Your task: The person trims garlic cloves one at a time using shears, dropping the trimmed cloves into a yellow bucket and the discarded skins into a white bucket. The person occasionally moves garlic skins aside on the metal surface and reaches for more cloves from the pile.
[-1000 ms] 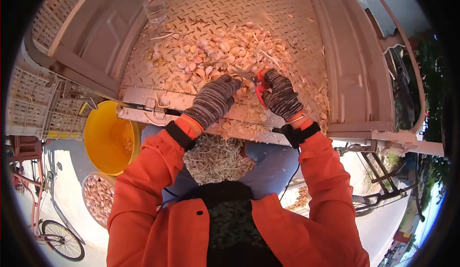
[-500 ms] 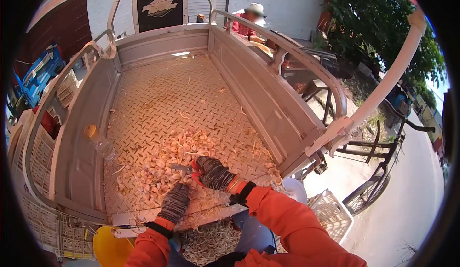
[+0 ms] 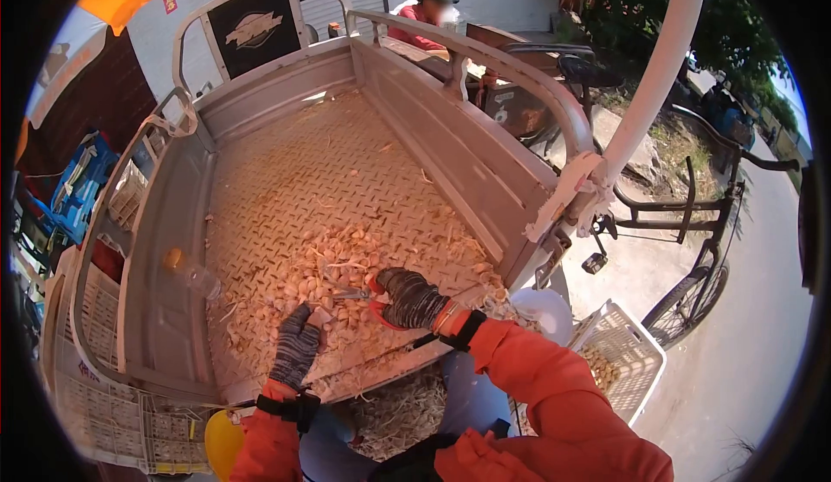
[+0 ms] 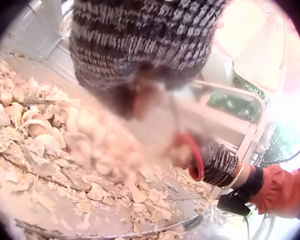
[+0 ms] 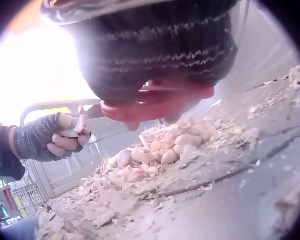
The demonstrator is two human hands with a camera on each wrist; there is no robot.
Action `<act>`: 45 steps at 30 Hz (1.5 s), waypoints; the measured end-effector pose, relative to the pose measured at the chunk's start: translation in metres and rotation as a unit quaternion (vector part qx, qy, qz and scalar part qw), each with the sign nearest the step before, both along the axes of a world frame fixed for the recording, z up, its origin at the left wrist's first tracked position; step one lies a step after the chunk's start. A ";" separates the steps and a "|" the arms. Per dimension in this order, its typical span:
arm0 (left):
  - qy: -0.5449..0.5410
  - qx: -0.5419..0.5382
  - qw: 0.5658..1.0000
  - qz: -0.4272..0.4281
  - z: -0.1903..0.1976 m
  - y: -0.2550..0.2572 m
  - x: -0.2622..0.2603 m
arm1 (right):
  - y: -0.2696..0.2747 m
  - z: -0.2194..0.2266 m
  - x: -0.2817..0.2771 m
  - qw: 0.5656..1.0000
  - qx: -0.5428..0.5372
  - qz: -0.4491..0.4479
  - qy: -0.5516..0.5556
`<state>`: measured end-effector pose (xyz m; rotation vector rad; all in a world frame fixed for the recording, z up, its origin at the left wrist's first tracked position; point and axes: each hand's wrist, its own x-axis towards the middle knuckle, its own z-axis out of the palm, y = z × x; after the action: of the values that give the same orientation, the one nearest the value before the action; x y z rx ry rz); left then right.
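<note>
My left hand, in a grey-and-black knit glove with bare fingertips, pinches a pale garlic clove at the near side of a garlic pile. The gloved right hand grips red-handled scissors, their blades pointing left over the pile. In the right wrist view, the red handles fill the curled right fingers, and the left hand is raised beside the heap. Loose garlic cloves lie heaped on the metal truck bed between and beyond the hands. The left wrist view is blurred near the fingertips.
Papery skins litter the bed's near edge. A clear bottle lies by the left side wall. A white crate stands at right, a yellow bucket below left. A bicycle and a person in a hat are beyond.
The head view has tilted up and swung, showing the whole bed. The hands, near each other at the blades earlier, are farther apart; the scissors stay in the right hand.
</note>
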<state>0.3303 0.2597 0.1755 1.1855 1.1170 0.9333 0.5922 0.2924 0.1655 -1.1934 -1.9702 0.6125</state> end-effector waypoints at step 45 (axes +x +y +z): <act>-0.031 -0.003 0.996 -0.083 0.020 -0.051 0.056 | -0.082 0.006 0.018 0.998 -0.027 0.053 -0.008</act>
<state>0.3859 0.2088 0.1952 1.2171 0.9543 0.8330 0.6098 0.2104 0.1711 -1.1336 -2.0520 0.7158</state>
